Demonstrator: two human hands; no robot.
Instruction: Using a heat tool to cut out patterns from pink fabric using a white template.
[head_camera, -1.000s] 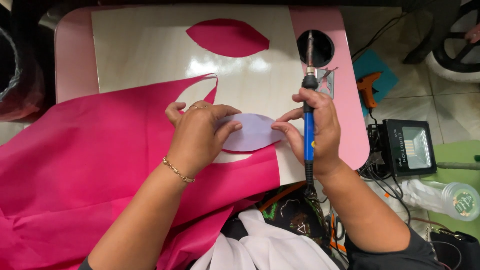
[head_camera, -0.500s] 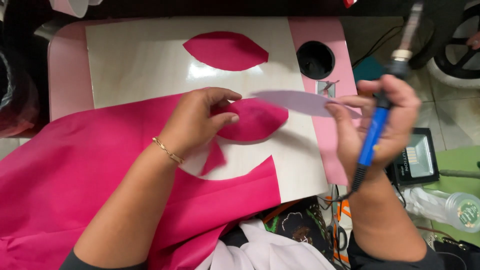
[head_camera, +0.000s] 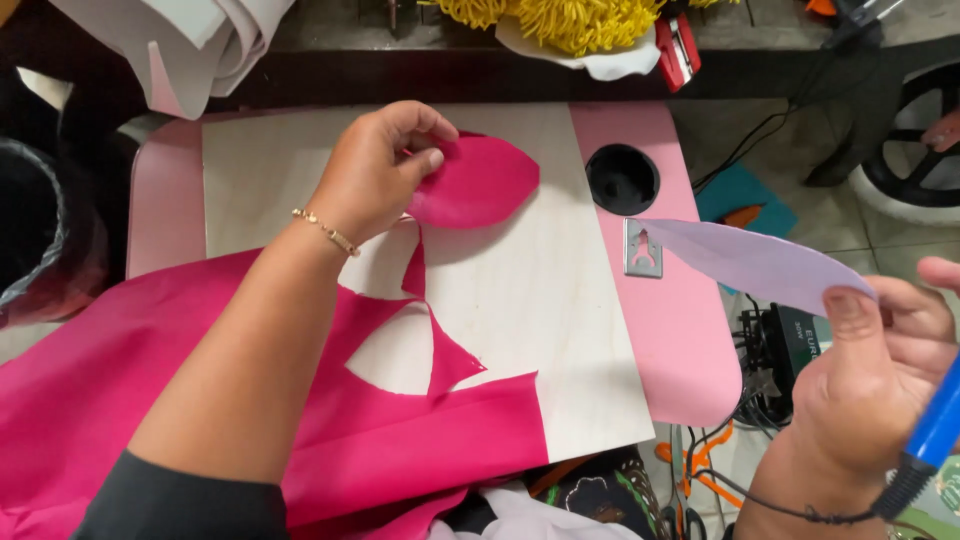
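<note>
The left hand (head_camera: 375, 170), with a thin gold chain bracelet (head_camera: 326, 232) at the wrist, pinches the near-left edge of a magenta leaf-shaped fabric cut-out (head_camera: 475, 180) between thumb and fingers, laying it flat on the far part of the pale wooden board (head_camera: 560, 330). The right hand (head_camera: 880, 380), at the near right off the table's edge, grips two things at once: a lilac leaf-shaped paper template (head_camera: 750, 262), stiff and smooth, held by thumb and forefinger and pointing left over the table, and the blue handle of a corded hot-cutting tool (head_camera: 935, 430), tucked in the curled fingers.

Near the left arm lies the large magenta sheet of matte non-woven fabric (head_camera: 150, 370), draped over the board's near-left part, with a leaf-shaped hole (head_camera: 390, 358) and a narrow pointed strip beside it. The board rests on a pink table (head_camera: 680, 340) with rounded corners and a round black hole (head_camera: 622, 178); a small metal clip (head_camera: 642, 248) lies just near that hole. Far beyond are yellow fringed material (head_camera: 560, 20) and a red stapler (head_camera: 678, 45); a dark power unit (head_camera: 790, 345) sits on the floor to the right.
</note>
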